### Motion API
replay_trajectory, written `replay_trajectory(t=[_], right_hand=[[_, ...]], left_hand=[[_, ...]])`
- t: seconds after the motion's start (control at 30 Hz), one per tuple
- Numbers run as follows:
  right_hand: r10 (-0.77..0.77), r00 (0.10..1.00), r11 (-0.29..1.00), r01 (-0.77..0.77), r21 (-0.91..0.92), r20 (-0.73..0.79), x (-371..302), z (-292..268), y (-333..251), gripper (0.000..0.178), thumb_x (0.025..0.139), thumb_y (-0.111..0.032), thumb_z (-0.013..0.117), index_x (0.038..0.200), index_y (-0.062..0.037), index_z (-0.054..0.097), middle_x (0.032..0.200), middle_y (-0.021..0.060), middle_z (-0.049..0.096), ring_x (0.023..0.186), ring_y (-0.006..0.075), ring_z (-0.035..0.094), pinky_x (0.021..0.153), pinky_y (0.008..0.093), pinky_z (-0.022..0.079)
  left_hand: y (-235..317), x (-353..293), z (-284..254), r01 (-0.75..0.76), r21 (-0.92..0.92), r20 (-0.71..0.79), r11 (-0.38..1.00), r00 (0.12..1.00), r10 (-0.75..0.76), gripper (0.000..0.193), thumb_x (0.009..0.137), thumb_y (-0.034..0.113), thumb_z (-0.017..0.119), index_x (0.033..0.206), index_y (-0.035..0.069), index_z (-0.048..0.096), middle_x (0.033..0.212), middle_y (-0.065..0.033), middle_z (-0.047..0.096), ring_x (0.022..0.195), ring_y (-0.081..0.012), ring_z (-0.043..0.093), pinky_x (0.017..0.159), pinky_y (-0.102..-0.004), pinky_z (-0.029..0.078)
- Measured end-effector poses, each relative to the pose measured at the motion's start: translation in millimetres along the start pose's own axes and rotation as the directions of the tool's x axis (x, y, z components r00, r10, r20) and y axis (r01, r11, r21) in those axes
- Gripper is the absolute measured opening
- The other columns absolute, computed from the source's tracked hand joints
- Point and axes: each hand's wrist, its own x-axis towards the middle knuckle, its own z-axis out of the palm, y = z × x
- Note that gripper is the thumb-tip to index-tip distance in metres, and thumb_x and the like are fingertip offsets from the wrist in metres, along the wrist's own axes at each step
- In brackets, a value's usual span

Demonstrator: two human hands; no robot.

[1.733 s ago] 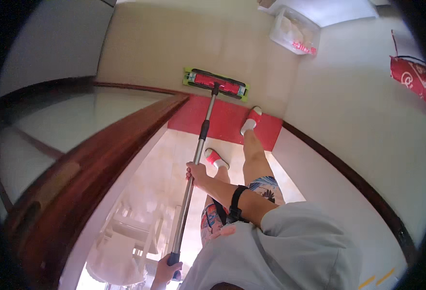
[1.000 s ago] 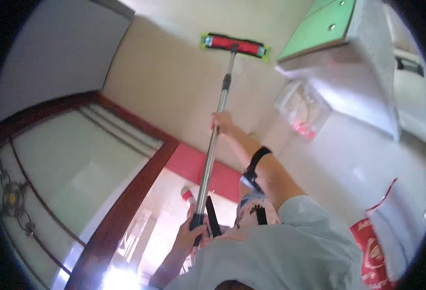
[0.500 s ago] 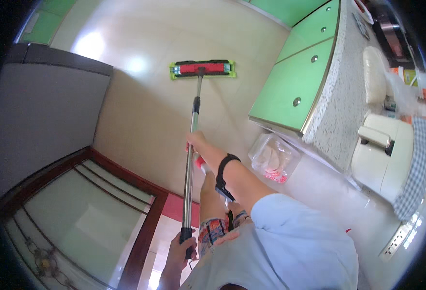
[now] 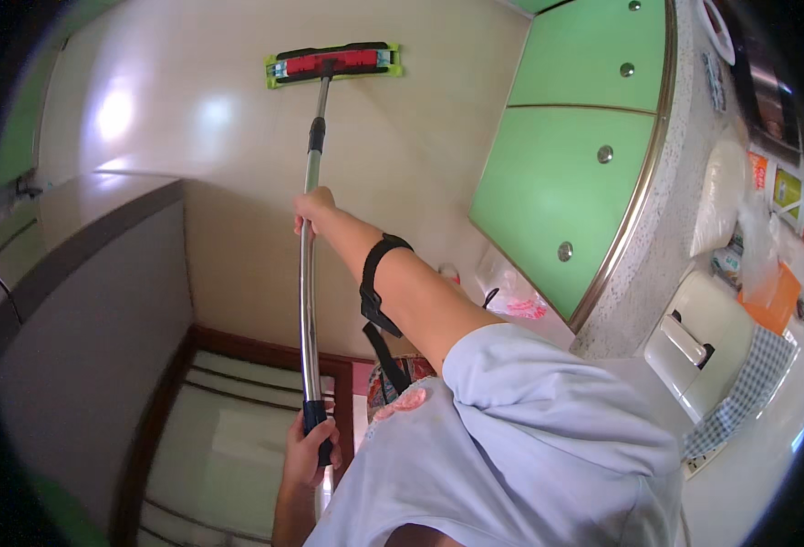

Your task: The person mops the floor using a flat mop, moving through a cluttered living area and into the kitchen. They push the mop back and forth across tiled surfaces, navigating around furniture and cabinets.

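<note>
A mop with a long silver pole reaches away from me across the floor. Its flat head, red and black with lime-green edges, rests on the pale tiles at the far end. My left hand is closed around the black grip at the near end of the pole. Farther along, my right hand wraps the metal pole below the dark joint, its arm stretched forward. A black strap circles my right forearm.
Green cabinets stand on the right under a speckled counter holding a cream appliance. A clear plastic bag lies on the floor beside them. On the left are a grey appliance and a dark-framed glass door.
The mop head has slid farther away from me over the floor. My right arm has stretched forward with the pole, and both hands keep their hold. The whole view has also shifted.
</note>
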Motion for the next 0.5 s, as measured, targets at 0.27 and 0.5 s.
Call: replay_trajectory(t=[0.27, 0.5], right_hand=[[0.043, 0.997, 0.996, -0.039, 0.074, -0.060, 17.6, 31.7, -52.8, 0.008, 0.080, -0.003, 0.053, 0.078, 0.0041, 0.050, 0.056, 0.0147, 0.051, 0.041, 0.0248, 0.052, 0.036, 0.0415, 0.046], [-0.559, 0.828, 0.774, 0.503, -0.385, -0.042, -12.4, 44.9, -148.6, 0.040, 0.092, -0.037, 0.046, 0.110, -0.0019, 0.049, 0.079, 0.0163, 0.063, 0.053, 0.0273, 0.061, 0.048, 0.0409, 0.055]], left_hand=[[75.0, -8.3, 8.1, 0.017, 0.055, -0.102, 0.998, 0.995, -0.011, 0.053, 0.083, 0.013, 0.058, 0.130, 0.001, 0.036, 0.079, -0.0105, 0.057, 0.047, -0.0208, 0.056, 0.037, -0.0285, 0.044], [193.7, -80.3, 10.6, -0.696, -0.262, 0.259, 0.669, 0.617, 0.743, 0.083, 0.069, 0.012, 0.072, 0.139, 0.001, 0.027, 0.150, -0.0206, 0.012, 0.106, -0.0400, 0.058, 0.081, -0.0469, 0.054]])
